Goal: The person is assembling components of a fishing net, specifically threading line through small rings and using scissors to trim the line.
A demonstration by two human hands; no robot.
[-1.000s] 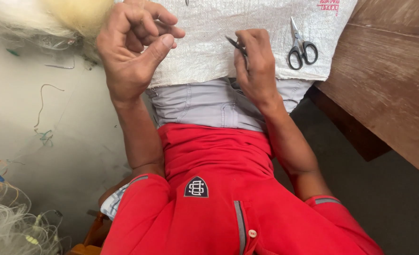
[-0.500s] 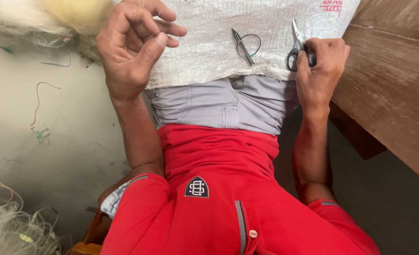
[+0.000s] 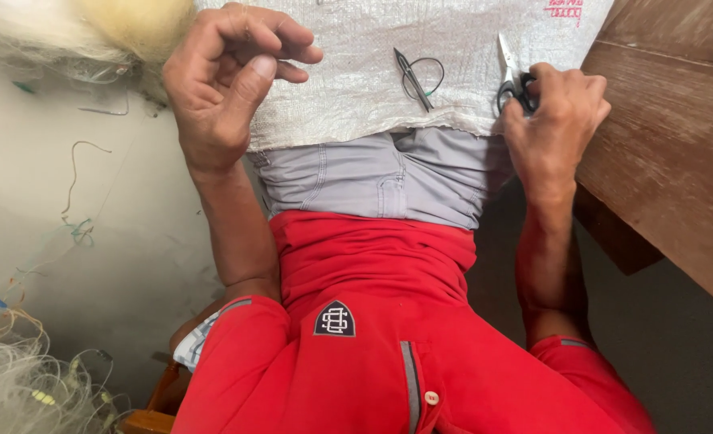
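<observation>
While the right hand grips scissors near the sack's hem, the left hand pinches fingertips together.

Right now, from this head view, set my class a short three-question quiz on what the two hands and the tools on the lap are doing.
1. True or false: the right hand has its fingers on the handles of the scissors.
2. Multiple choice: the netting needle with its loop of dark thread lies on (a) the wooden table, (b) the white woven sack, (c) the floor.
3. Short answer: how is the left hand posed?

Key
1. True.
2. b: it rests on the white woven sack spread over the lap, apart from both hands.
3. Raised over the sack's left edge, fingers curled, thumb near the fingertips; whether it pinches a fine line is too small to tell.
</observation>
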